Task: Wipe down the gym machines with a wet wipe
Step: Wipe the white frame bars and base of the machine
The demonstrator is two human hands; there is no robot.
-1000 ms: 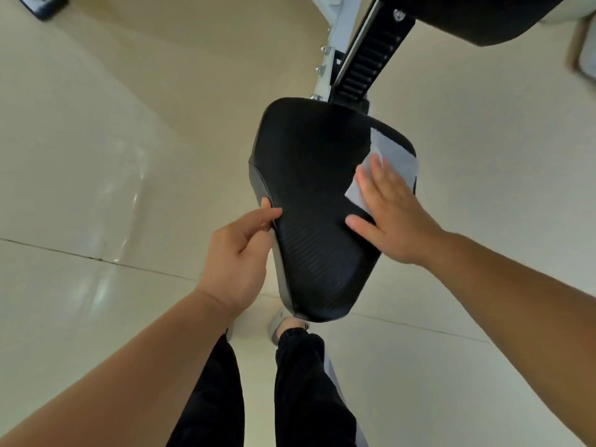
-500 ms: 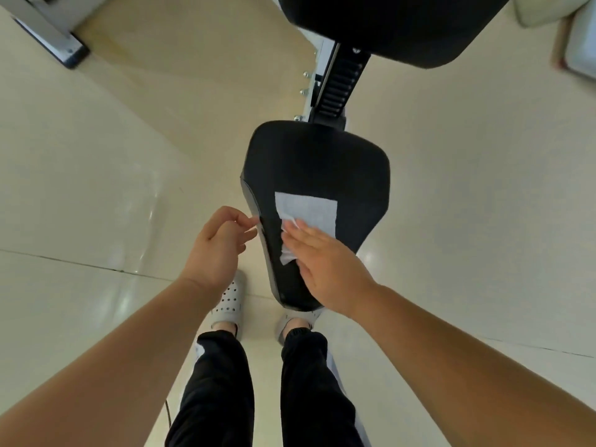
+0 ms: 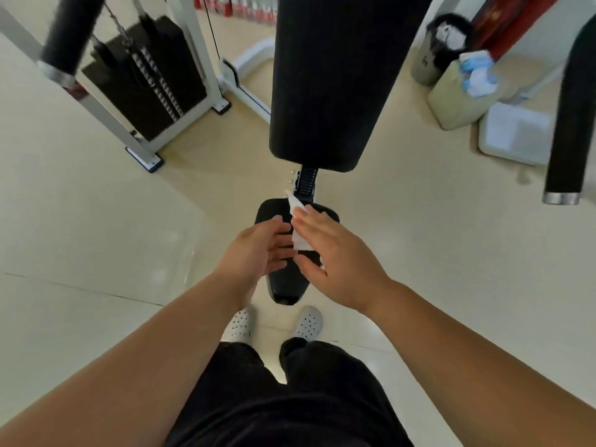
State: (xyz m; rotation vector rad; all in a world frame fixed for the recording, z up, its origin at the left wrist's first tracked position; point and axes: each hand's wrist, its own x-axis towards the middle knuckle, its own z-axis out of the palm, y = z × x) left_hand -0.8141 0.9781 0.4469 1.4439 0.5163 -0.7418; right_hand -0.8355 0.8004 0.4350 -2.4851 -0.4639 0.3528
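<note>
Above black seat: white wet wipe (folded, corner up) grasped by right hand fingers; left hand fingers released.

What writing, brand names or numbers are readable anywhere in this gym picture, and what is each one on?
Nothing here can be read.
Grey bag: a dark mark, too blurred to read.
Weight stack: pale marks down the plates, too small to read.
Red items along the top edge: white patches, blurred.
Seat pad, back pad and wet wipe: no text visible.
</note>
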